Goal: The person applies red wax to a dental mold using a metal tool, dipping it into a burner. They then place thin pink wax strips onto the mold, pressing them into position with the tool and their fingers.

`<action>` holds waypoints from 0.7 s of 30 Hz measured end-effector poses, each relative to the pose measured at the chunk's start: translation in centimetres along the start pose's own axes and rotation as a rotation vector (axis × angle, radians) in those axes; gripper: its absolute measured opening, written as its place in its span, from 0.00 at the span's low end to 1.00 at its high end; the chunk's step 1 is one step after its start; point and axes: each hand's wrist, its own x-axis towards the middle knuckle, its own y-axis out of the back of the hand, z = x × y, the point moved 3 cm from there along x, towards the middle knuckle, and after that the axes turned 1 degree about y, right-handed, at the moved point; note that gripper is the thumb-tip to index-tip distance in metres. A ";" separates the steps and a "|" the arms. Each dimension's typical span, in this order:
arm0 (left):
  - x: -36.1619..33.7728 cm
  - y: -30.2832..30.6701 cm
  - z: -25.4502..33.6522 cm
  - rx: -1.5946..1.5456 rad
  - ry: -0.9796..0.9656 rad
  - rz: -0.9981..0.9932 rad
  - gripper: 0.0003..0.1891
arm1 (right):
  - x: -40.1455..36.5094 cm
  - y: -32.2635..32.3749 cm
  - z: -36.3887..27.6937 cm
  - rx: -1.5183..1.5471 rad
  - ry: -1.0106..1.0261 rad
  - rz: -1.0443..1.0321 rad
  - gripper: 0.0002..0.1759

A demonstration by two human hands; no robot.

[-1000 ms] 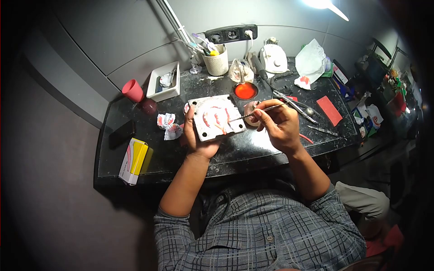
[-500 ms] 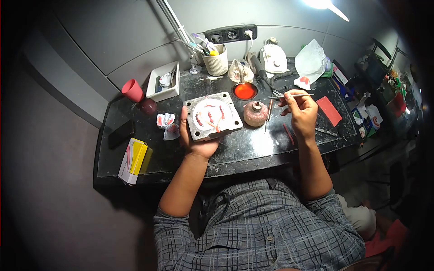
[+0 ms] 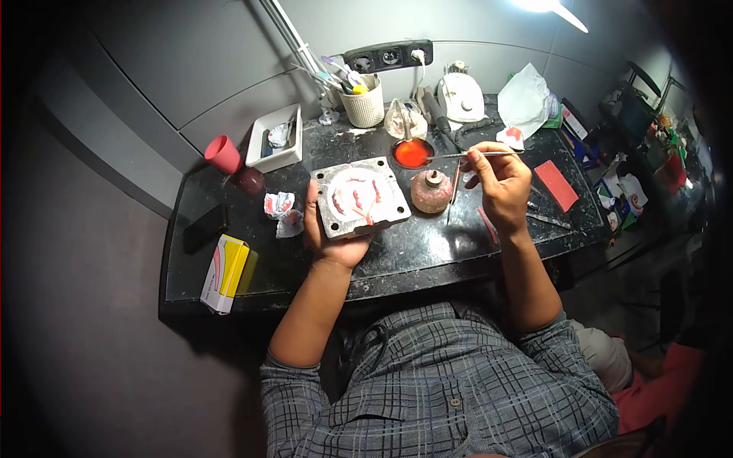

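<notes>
Grey metal shows in the right hand's point(image 3: 500, 185) grip: a slim tool point(image 3: 452, 156), pinched right of centre, its tip by the red-filled pan point(image 3: 410, 167), contact unclear. At frame centre the left hand point(image 3: 342, 249) cradles a pale mould point(image 3: 361, 195), best held level and steady.

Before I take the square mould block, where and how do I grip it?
Grip the mould block by its right edge, probably from the right: that straight side looks free, while the left hand holds the left, thumb along it.
</notes>
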 end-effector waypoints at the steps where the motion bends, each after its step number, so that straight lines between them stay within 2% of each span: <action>1: 0.0 0.0 0.0 0.005 0.002 -0.004 0.40 | 0.0 0.2 -0.2 0.028 0.004 0.007 0.06; 12: 0.2 0.2 0.0 -0.005 -0.010 0.021 0.39 | -1.1 1.1 -0.4 0.057 -0.011 0.031 0.05; 15: 0.2 0.2 0.0 -0.003 -0.006 0.018 0.39 | -1.8 -0.6 -1.5 0.121 -0.003 -0.139 0.05; 21: 0.2 0.0 -0.1 0.006 -0.007 -0.010 0.39 | -3.1 -3.9 -1.6 0.159 0.038 -0.223 0.05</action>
